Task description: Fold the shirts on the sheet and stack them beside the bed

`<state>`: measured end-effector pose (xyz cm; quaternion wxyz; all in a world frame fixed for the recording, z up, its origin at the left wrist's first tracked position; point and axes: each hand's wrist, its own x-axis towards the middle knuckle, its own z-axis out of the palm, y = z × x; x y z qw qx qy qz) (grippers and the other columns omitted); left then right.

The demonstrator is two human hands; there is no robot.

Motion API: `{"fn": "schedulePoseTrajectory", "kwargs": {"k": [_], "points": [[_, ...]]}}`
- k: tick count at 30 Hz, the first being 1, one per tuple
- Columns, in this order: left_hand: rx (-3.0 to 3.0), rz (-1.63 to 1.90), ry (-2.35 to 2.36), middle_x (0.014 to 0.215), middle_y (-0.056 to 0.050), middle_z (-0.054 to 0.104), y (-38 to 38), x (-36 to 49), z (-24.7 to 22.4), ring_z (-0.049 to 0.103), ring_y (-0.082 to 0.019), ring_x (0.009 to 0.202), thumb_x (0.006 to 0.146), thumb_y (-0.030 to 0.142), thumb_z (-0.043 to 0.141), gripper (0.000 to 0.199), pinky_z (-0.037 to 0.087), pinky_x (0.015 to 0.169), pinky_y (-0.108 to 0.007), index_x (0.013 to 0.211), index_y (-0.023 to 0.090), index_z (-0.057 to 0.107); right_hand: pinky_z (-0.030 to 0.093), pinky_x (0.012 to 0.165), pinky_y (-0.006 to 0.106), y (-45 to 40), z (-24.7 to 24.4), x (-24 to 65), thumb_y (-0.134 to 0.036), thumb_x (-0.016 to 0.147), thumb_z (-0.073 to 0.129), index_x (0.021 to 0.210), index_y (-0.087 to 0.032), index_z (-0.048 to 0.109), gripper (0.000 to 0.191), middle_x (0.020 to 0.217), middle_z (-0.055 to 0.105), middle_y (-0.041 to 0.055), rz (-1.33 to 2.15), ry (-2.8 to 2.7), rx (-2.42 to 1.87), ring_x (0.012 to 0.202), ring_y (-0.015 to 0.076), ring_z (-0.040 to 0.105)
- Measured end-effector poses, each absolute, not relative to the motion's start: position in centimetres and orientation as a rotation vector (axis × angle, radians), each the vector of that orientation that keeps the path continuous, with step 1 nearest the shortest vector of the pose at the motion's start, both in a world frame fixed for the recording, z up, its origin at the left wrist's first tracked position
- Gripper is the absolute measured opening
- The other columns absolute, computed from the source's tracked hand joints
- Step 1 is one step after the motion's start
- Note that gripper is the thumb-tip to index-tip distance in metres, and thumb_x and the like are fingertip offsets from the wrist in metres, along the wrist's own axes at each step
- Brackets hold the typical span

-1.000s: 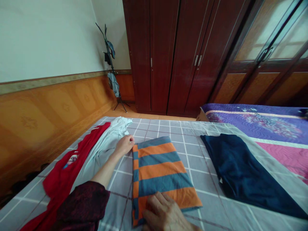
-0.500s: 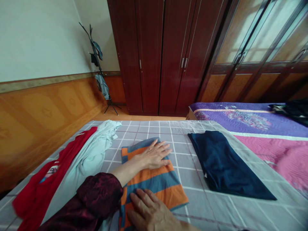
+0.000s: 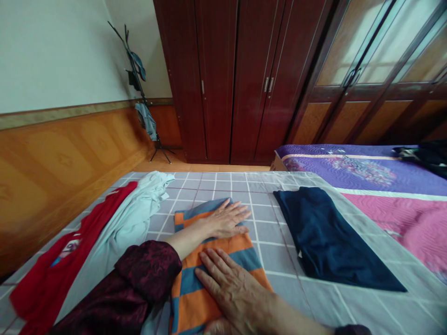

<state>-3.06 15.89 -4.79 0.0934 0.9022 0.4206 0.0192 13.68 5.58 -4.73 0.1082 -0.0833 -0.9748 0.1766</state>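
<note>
"Two hands show in the head view. How are they placed?"

"The left hand, in a dark maroon sleeve, lies spread palm down across the far part of the striped cloth. The right hand lies flat on the same cloth, nearer the bottom of the frame. Neither is clenched or grasping anything."

"And where is that cloth?"

"Lower centre of the frame, folded, orange and blue-grey, on a grey checked sheet."

"What lies around it?"

"At lower left, a pale garment touching a red garment. At lower right, apart from the cloth, a dark blue garment."

"Farther off?"

"A dark red wardrobe fills the upper middle; a coat stand leans at upper left."
</note>
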Motion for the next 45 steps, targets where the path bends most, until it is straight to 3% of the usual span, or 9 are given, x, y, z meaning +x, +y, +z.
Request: {"fn": "schedulePoseTrajectory", "kwargs": {"k": [8, 13, 18, 22, 24, 27, 31, 38, 45], "points": [[2.571, 0.156, 1.606, 0.155, -0.015, 0.013, 18.2, -2.3, -4.1, 0.007, -0.029, 0.144, 0.097, 0.051, 0.027, 0.062, 0.007, 0.113, -0.055, 0.147, 0.017, 0.023, 0.006, 0.117, 0.043, 5.1, -5.3, 13.6, -0.068, 0.087, 0.037, 0.151, -0.016, 0.008, 0.088, 0.154, -0.003, 0.0134, 0.654, -2.882, -0.264, 0.142, 0.0263, -0.001], [2.751, 0.139, 1.151, 0.155, 0.0, 0.02, 15.9, 0.4, -4.6, 0.009, -0.019, 0.144, 0.092, 0.062, 0.033, 0.063, 0.003, 0.117, -0.045, 0.146, 0.031, 0.024, 0.005, 0.117, 0.043, 5.1, -4.5, 13.4, -0.067, 0.089, 0.036, 0.151, -0.015, 0.008, 0.086, 0.154, 0.0, 0.0137, 0.705, -2.909, -0.229, 0.142, 0.0259, -0.002], [2.559, 0.216, 1.669, 0.155, -0.015, 0.016, 17.4, -3.6, -4.0, 0.008, -0.028, 0.144, 0.097, 0.051, 0.025, 0.064, 0.005, 0.114, -0.055, 0.148, 0.013, 0.019, 0.011, 0.116, 0.047, 5.2, -4.5, 13.6, -0.068, 0.087, 0.04, 0.151, -0.013, 0.011, 0.089, 0.154, 0.003, 0.0164, 0.694, -2.902, -0.181, 0.142, 0.0275, 0.001], [2.572, 0.188, 1.596, 0.155, -0.005, 0.019, 16.1, -7.5, -3.8, 0.013, -0.02, 0.143, 0.097, 0.053, 0.025, 0.059, 0.009, 0.116, -0.044, 0.148, 0.025, 0.019, 0.013, 0.116, 0.047, 5.2, -4.1, 13.7, -0.066, 0.086, 0.045, 0.15, -0.012, 0.015, 0.09, 0.154, 0.009, 0.0176, 0.672, -2.898, -0.191, 0.143, 0.0276, 0.005], [2.459, 0.143, 1.778, 0.154, -0.008, 0.024, 15.0, -9.0, -3.7, 0.015, -0.023, 0.143, 0.097, 0.051, 0.026, 0.058, 0.009, 0.116, -0.048, 0.147, 0.021, 0.025, 0.013, 0.116, 0.047, 5.2, -3.9, 13.6, -0.066, 0.085, 0.046, 0.15, -0.012, 0.017, 0.09, 0.154, 0.011, 0.0171, 0.675, -2.899, -0.211, 0.143, 0.0277, 0.006], [2.303, 0.179, 2.037, 0.153, -0.016, 0.02, 13.0, -10.2, -3.8, 0.012, -0.028, 0.143, 0.098, 0.047, 0.023, 0.061, 0.008, 0.114, -0.053, 0.147, 0.011, 0.022, 0.017, 0.115, 0.047, 5.3, -3.7, 13.3, -0.064, 0.088, 0.042, 0.149, -0.011, 0.023, 0.083, 0.153, 0.017, 0.0166, 0.66, -2.883, -0.323, 0.143, 0.0273, 0.01], [2.499, 0.223, 1.764, 0.155, -0.007, 0.017, 10.0, -10.6, -5.3, 0.01, -0.021, 0.144, 0.097, 0.051, 0.022, 0.06, 0.01, 0.117, -0.044, 0.149, 0.021, 0.016, 0.024, 0.112, 0.053, 6.5, -4.5, 13.1, -0.059, 0.093, 0.034, 0.145, -0.004, 0.031, 0.075, 0.151, 0.021, 0.0211, 0.445, -2.79, -0.598, 0.142, 0.0312, 0.013], [2.101, 0.102, 2.22, 0.152, -0.02, 0.021, 6.3, -13.2, -5.0, 0.014, -0.034, 0.142, 0.095, 0.053, 0.028, 0.068, 0.015, 0.113, -0.054, 0.146, 0.008, 0.025, 0.029, 0.109, 0.056, 7.9, -7.2, 14.0, -0.066, 0.089, 0.037, 0.142, -0.001, 0.035, 0.084, 0.148, 0.029, 0.0239, 0.159, -2.666, -1.031, 0.139, 0.0355, 0.022], [2.43, 0.13, 1.576, 0.156, -0.009, 0.006, -2.9, -7.5, -4.0, 0.0, -0.031, 0.143, 0.089, 0.064, 0.039, 0.08, 0.011, 0.116, -0.054, 0.151, 0.021, 0.01, 0.022, 0.113, 0.051, 9.6, -6.7, 14.4, -0.059, 0.092, 0.038, 0.145, -0.014, 0.034, 0.07, 0.151, 0.028, 0.0143, 0.127, -2.738, -0.983, 0.14, 0.0298, 0.021]]}}
